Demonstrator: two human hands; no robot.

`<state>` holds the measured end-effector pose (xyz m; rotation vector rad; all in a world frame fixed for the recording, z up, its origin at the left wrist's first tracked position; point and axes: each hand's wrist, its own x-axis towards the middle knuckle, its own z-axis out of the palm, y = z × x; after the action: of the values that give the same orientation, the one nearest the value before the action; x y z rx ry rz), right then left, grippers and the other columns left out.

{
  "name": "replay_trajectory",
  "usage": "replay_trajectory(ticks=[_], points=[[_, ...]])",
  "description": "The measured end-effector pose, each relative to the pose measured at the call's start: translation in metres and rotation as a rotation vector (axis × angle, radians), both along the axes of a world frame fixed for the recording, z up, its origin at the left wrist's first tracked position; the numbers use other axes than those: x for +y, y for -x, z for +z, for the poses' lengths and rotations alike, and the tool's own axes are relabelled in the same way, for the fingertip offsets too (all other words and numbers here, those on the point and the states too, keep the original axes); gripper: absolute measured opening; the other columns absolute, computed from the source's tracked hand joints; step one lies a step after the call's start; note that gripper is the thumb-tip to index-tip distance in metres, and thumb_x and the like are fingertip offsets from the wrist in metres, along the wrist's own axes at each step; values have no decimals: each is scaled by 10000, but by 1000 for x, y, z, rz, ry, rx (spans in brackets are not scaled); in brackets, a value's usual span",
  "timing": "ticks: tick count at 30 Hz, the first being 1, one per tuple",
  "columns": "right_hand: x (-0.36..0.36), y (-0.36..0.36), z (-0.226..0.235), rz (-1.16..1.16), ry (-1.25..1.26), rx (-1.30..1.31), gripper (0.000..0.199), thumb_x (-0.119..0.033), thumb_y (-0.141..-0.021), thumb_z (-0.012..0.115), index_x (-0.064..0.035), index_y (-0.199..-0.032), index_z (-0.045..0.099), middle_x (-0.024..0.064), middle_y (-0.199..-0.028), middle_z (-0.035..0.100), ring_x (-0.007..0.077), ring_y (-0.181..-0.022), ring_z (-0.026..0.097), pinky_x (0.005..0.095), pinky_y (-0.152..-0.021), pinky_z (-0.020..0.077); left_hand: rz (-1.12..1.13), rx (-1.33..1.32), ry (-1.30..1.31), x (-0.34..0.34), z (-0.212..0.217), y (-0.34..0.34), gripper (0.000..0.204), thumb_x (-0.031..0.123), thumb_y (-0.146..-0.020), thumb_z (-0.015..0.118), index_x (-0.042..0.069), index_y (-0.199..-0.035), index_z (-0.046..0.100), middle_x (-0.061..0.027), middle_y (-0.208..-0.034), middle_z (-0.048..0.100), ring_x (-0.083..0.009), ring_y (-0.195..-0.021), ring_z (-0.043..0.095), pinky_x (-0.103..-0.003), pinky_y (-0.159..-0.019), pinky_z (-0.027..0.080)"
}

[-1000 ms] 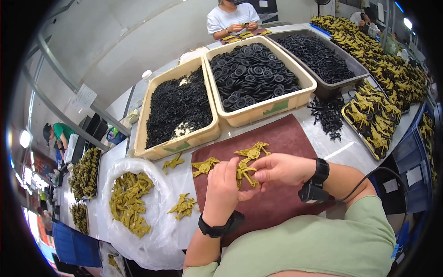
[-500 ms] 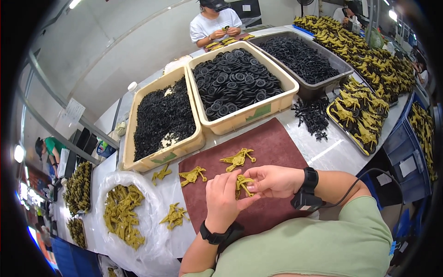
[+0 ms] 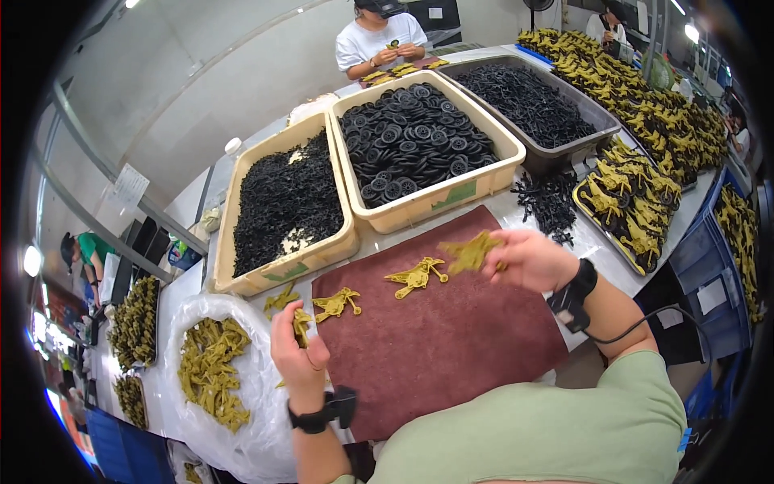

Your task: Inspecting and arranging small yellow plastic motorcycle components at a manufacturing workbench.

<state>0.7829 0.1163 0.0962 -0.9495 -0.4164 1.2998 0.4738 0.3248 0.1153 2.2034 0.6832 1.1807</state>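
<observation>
My right hand [image 3: 528, 262] is raised over the right side of the maroon cloth [image 3: 443, 347], its fingers pinching an olive-yellow toy motorcycle body [image 3: 468, 253], blurred by motion. At the cloth's left edge, my left hand [image 3: 297, 359] has its fingers and thumb curled around another toy motorcycle body [image 3: 301, 327], partly hidden by the fingers. Two similar pieces lie on the cloth between my hands: one to the left [image 3: 337, 304], one nearer the middle [image 3: 418, 277]. Another piece [image 3: 280, 298] rests on the table just off the cloth.
A plastic-lined container [image 3: 214, 375] of yellow pieces stands at left. Beyond the cloth are cream bins of small black parts [image 3: 294, 206] and black wheels [image 3: 415, 137], plus a grey bin [image 3: 524, 105]. A loaded tray [image 3: 629, 206] sits at right. A co-worker [image 3: 380, 40] sits opposite.
My hands have parted from the middle of the cloth. The right has moved right and away from me with a toy motorcycle body; the left has moved left to the cloth's edge.
</observation>
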Motion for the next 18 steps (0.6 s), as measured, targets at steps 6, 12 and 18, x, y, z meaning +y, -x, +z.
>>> replay_trajectory(ticks=[6, 12, 18], points=[[11, -69, -50, 49, 13, 378, 153, 27, -909, 379, 19, -1045, 450, 66, -861, 508, 157, -758, 512, 283, -691, 468, 78, 841, -369, 18, -43, 52, 642, 319, -589, 803, 9, -1107, 585, -107, -895, 557, -290, -869, 531, -399, -800, 393], [25, -59, -50, -145, 401, -61, 214, -28, -930, 394, 5, -1137, 440, 82, -784, 546, 180, -645, 552, 307, -581, 490, 69, 903, -369, 12, -29, 45, 668, 322, -573, 814, 60, -1142, 582, -94, -999, 582, -268, -966, 540, -405, -854, 376], [17, -31, -37, -62, 643, -1229, 378, -157, -913, 516, 18, -1234, 417, 210, -849, 646, 282, -669, 649, 384, -591, 516, -293, 656, -443, -2, -3, -58, 523, 201, -696, 750, 49, -1162, 569, -121, -1087, 596, -290, -1011, 557, -407, -868, 425]])
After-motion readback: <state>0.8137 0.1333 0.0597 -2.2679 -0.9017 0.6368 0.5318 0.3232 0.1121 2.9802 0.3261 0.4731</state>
